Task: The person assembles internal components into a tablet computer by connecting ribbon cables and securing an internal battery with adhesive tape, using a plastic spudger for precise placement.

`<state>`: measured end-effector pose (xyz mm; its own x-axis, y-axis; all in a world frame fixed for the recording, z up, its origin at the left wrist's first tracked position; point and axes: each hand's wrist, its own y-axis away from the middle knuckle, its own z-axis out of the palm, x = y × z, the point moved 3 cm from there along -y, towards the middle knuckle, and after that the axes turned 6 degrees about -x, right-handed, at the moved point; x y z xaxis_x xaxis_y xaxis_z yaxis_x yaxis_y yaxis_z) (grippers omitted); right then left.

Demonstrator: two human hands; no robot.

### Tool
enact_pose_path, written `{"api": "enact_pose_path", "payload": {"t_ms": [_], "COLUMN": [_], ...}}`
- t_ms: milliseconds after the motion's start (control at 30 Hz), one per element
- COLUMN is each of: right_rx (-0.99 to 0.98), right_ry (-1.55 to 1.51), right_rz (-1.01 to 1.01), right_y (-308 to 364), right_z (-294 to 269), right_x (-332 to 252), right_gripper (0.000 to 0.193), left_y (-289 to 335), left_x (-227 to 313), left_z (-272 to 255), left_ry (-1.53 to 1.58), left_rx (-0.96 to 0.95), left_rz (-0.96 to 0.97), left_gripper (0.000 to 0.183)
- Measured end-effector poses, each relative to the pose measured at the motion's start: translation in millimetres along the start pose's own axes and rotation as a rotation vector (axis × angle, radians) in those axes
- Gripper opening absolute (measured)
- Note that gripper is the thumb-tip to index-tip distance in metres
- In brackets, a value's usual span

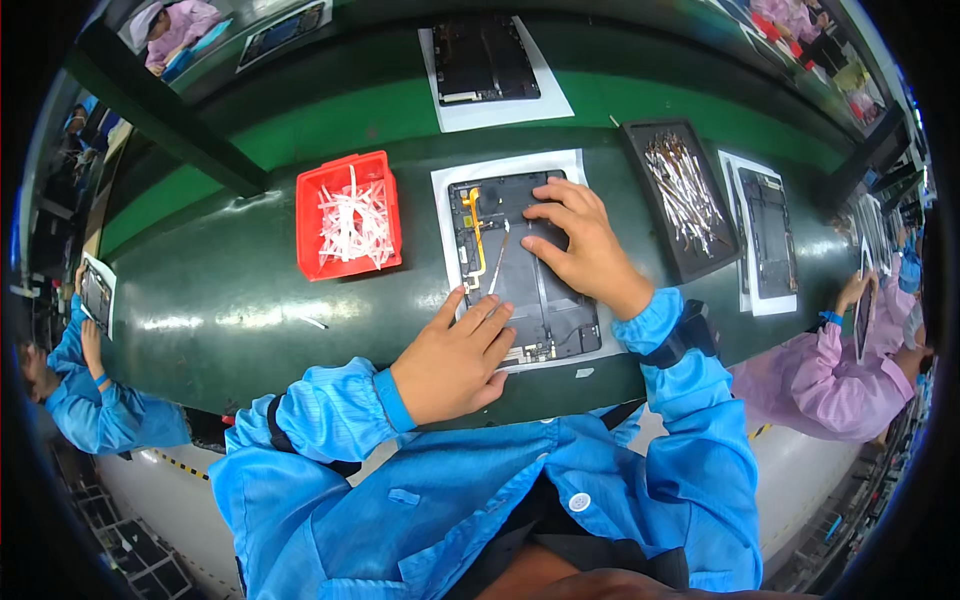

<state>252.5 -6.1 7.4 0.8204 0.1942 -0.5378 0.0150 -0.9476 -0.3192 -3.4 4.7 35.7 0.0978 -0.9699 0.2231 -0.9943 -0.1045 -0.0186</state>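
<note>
- Green bench top [220, 300] curved around you, with a co-worker in blue [120, 410] at the left and one in pink [825, 385] at the right.
- Your flat black device shell [525, 275] lay open side up in front of you on a white sheet [443, 205], which perhaps guarded it from scratches.
- Your left hand [450, 360] was open and palm down, fingers spread over the shell's lower left edge, likely to steady it.
- Your right hand [583, 240] was also open, fingers loosely bent over the upper right part, seemingly pressing or smoothing; neither hand visibly gripped anything.
- A red bin [305, 225] of white strips [355, 225] stood to the left and a dark tray [648, 195] of thin silvery pieces [685, 190] to the right, probably so both were within reach.
- Your fingers hid parts of the shell's edges, and you could not tell how firmly they pressed.
- A narrow strip [499, 262] ran toward your left fingertips; its lower end was hard to make out.
</note>
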Motion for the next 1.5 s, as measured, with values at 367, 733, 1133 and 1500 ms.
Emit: {"api": "enact_pose_path", "payload": {"t_ms": [367,733,1133,1500], "right_rx": [0.153,0.110,-0.030,0.128], "right_ry": [-0.045,-0.149,-0.424,0.417], "right_rz": [-0.381,-0.271,-0.060,-0.120], "right_y": [58.6,103.6,111.0,62.4], "right_z": [-52.2,-52.6,-40.9,-35.2], "right_x": [-98.9,-88.4,-85.9,-55.4], "right_gripper": [0.030,0.031,0.010,0.008], "left_y": [-26.5,-30.3,-15.9,24.8], "left_x": [29.6,53.5,66.4,70.8], "left_z": [12.1,30.4,13.7,24.6], "left_ry": [2.149,1.821,0.746,0.901], "left_rx": [0.287,0.255,0.392,0.055], "left_rz": [-0.465,-0.436,-0.295,-0.291], "left_gripper": [0.030,0.023,0.016,0.015]}}
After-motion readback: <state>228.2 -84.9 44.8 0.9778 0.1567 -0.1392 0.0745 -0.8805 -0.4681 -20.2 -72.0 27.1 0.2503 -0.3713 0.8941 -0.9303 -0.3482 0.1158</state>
